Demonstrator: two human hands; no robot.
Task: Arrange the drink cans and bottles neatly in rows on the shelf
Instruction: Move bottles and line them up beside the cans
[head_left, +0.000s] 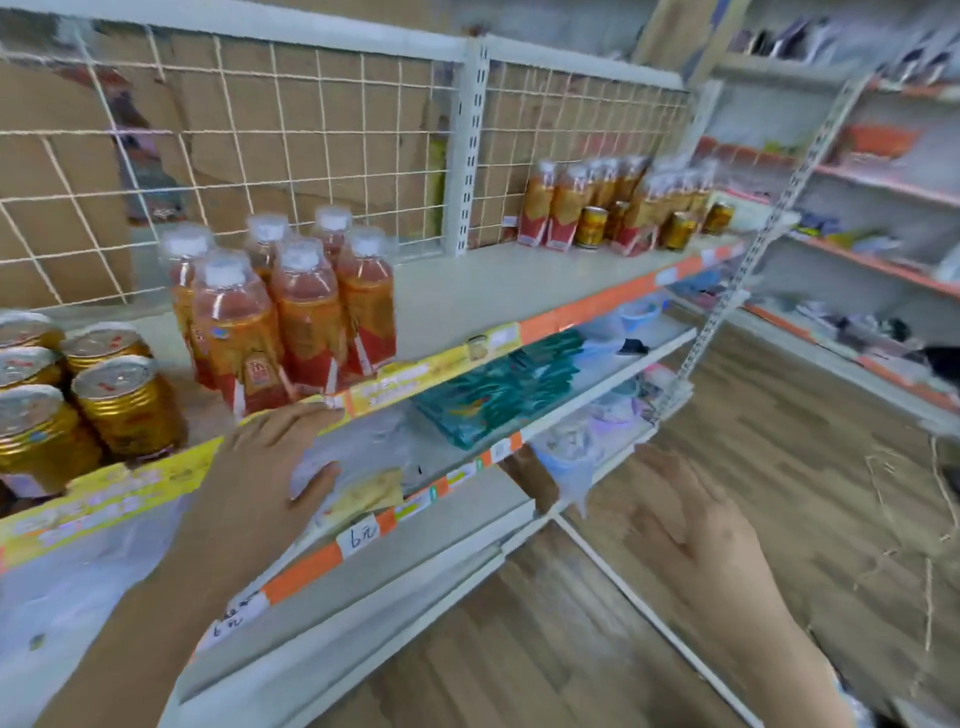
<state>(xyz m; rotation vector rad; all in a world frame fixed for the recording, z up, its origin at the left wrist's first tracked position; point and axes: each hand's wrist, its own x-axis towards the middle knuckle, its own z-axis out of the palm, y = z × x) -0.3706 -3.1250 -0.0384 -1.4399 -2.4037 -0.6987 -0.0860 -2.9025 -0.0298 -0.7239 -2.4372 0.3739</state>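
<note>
Shelf (493, 291): gold cans (98, 395) at 9 o'clock and bottles (291, 306) at 10 o'clock stand in tidy rows. Far group (623, 208) at 1 o'clock looks mixed, likely still to sort. Left hand (270, 457) at the shelf edge, fingers straight, empty. Right hand (691, 525) at 4 o'clock, fingers relaxed, empty. Judged about half done.

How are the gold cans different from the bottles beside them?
The cans are short and gold all over; the bottles are taller and clear, showing orange-red drink. The cans have flat silver tops; the bottles have white caps. Both stand upright in clusters on the same shelf.
</note>
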